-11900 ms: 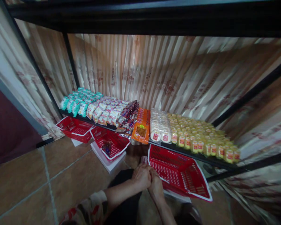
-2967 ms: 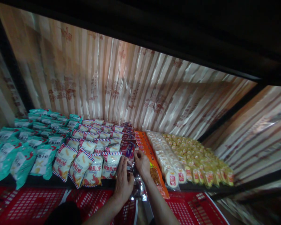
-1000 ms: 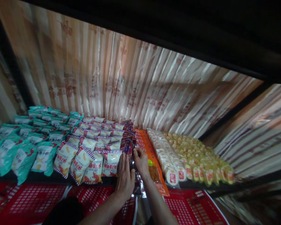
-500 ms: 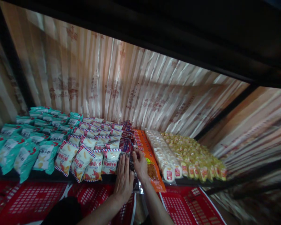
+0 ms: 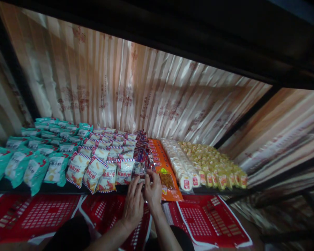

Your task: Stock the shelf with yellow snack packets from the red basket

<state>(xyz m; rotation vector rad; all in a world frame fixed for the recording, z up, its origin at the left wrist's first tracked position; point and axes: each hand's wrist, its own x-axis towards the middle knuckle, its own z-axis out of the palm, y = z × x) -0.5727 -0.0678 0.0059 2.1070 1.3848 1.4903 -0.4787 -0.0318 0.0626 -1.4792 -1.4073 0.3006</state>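
Note:
Dark purple snack packets [image 5: 140, 153] with clear lower ends lie in a narrow overlapping row on the shelf. At the front end of that row, my left hand [image 5: 134, 202] rests with its fingers stretched forward over the nearest packet's left side. Close beside it, my right hand [image 5: 153, 190] has its fingers bent around the same packet's front right part. The fingers cover that packet's lower end. White snack bags with striped edges [image 5: 125, 170] stand to the left of my hands. A flat orange packet [image 5: 170, 181] lies just right of my right hand.
Teal snack bags [image 5: 54, 167] fill the shelf's left end. White wrapped rolls [image 5: 185, 183] and yellow-wrapped snacks [image 5: 222, 179] lie on the right. Red baskets [image 5: 211, 219] sit below the dark shelf edge [image 5: 196, 191]. A black beam [image 5: 172, 38] crosses overhead.
Both hands have drawn back slightly toward the shelf's front edge and sit closer together. More of the purple packets shows. The view has shifted, revealing more of the baskets below.

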